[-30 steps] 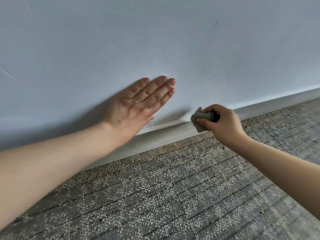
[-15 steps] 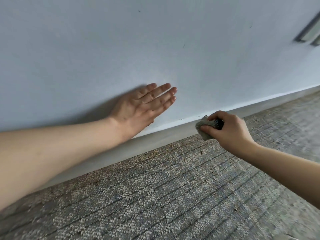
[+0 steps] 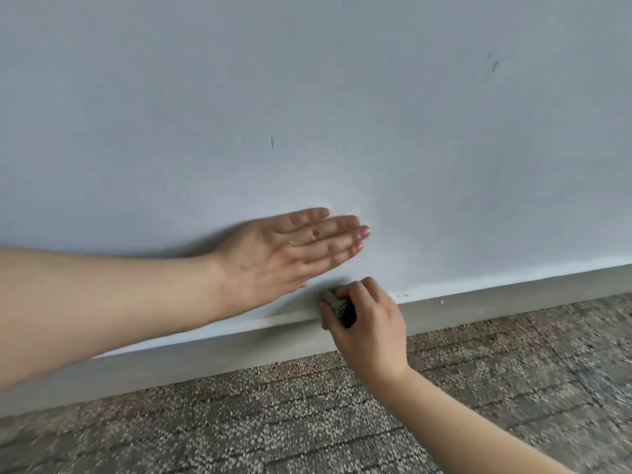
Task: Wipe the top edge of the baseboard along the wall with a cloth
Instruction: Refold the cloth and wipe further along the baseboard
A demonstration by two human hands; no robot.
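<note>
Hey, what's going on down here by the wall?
A person is wiping the baseboard. The right hand grips a small bunched cloth against its top edge. The left hand lies flat on the wall just above, fingers straight. A few specks show on the edge further right.

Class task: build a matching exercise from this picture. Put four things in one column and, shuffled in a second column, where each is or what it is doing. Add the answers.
Things:
1 left hand
2 right hand
3 cloth
4 carpet

States:
A on the baseboard's top edge
B fingers straight, against the wall
C covers the floor
D grips the cloth

Pairs: 1-B, 2-D, 3-A, 4-C
</note>
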